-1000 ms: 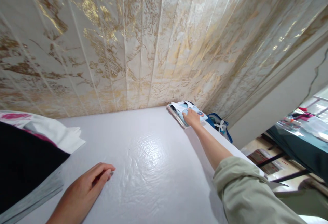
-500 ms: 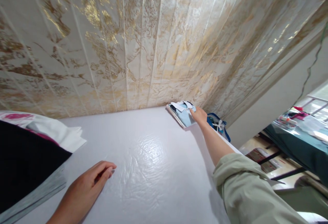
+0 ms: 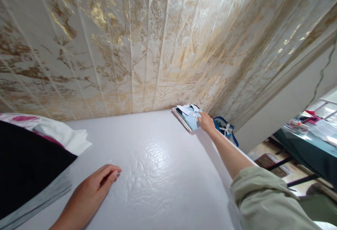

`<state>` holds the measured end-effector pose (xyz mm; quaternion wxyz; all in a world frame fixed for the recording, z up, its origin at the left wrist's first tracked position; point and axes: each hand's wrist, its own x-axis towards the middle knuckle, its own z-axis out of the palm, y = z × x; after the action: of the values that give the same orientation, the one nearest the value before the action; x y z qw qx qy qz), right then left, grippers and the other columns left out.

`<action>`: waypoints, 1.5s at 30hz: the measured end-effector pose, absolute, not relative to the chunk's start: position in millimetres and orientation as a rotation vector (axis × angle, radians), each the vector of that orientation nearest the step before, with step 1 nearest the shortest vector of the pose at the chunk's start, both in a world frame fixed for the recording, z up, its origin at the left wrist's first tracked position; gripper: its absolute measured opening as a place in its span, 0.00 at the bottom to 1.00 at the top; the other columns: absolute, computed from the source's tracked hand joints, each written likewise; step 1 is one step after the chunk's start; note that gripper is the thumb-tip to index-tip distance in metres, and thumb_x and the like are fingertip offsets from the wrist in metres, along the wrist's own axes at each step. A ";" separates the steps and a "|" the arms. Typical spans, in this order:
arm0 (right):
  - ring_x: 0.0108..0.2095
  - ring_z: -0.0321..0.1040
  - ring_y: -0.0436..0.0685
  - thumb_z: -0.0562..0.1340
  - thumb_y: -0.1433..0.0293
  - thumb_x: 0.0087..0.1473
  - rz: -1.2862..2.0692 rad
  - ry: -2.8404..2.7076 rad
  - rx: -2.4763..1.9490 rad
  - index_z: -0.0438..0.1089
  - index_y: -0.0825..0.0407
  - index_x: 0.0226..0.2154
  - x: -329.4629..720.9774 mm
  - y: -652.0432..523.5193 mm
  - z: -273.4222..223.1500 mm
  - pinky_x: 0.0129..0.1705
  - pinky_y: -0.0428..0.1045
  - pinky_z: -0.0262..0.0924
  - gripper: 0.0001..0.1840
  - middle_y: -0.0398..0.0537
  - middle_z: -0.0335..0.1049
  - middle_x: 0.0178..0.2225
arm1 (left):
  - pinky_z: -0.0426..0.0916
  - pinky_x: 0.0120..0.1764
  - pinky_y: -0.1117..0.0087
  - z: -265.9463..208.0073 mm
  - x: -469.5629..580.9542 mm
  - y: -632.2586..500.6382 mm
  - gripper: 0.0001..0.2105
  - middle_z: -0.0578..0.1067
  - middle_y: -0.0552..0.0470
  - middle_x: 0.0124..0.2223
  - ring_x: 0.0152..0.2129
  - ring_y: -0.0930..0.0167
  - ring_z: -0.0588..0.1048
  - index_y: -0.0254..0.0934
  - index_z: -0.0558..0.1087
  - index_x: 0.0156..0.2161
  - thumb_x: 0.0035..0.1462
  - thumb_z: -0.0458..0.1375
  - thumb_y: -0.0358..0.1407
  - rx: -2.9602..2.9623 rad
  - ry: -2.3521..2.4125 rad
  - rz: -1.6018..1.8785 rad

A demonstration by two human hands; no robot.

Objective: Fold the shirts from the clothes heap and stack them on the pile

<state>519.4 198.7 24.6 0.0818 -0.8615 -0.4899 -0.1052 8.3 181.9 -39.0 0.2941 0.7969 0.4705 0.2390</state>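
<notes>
My right hand (image 3: pixel 207 123) reaches to the far right of the table, its fingers bent over the near right edge of a small stack of folded cloth (image 3: pixel 191 119). Light blue fabric with white strips across it lies on top of that stack. Near the front left, my left hand (image 3: pixel 98 186) rests on the table with fingers curled and thumb pressed to the index finger. Whatever it may hold is too small to make out. Beside it lie a black cloth (image 3: pixel 31 166), grey cloth (image 3: pixel 50 195) and white cloth with pink print (image 3: pixel 65 135).
A glossy white-covered table (image 3: pixel 147 159) spreads before me. Behind it hangs a beige and gold patterned curtain (image 3: pixel 131 47). Past the right edge sits a bag with blue trim (image 3: pixel 226 130). Farther right stands a dark green-covered table (image 3: pixel 310 149) with items on it.
The view has shifted slightly. My right hand has drawn back a little to the right along the edge of the cloth stack. The left hand stays curled in place.
</notes>
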 end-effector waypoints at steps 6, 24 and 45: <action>0.58 0.53 0.63 0.56 0.76 0.53 -0.582 -1.946 -2.486 0.58 0.48 0.60 492.5 161.2 3.5 0.56 0.56 0.47 0.31 0.53 0.56 0.61 | 0.70 0.34 0.75 -39.6 8.7 183.0 0.17 0.78 0.56 0.36 0.32 0.69 0.77 0.44 0.74 0.37 0.56 0.50 0.51 2.128 1.250 0.656; 0.53 0.54 0.62 0.53 0.73 0.58 -0.530 -1.845 -2.316 0.61 0.54 0.58 468.0 162.1 -15.5 0.55 0.52 0.52 0.25 0.55 0.62 0.54 | 0.69 0.34 0.77 -41.0 8.1 182.4 0.15 0.78 0.56 0.37 0.33 0.71 0.77 0.44 0.74 0.37 0.58 0.50 0.49 2.181 1.219 0.671; 0.15 0.60 0.45 0.61 0.68 0.56 0.448 -0.251 -1.811 0.65 0.54 0.35 557.5 194.8 2.1 0.18 0.39 0.60 0.06 0.37 0.62 0.17 | 0.70 0.36 0.73 -38.4 8.7 182.5 0.16 0.79 0.54 0.36 0.34 0.68 0.77 0.43 0.75 0.37 0.57 0.50 0.50 2.163 1.223 0.662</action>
<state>557.5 194.8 2.1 0.5888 -0.7776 -0.1076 0.1925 8.7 182.5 -38.4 0.2813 0.8071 0.4564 0.2472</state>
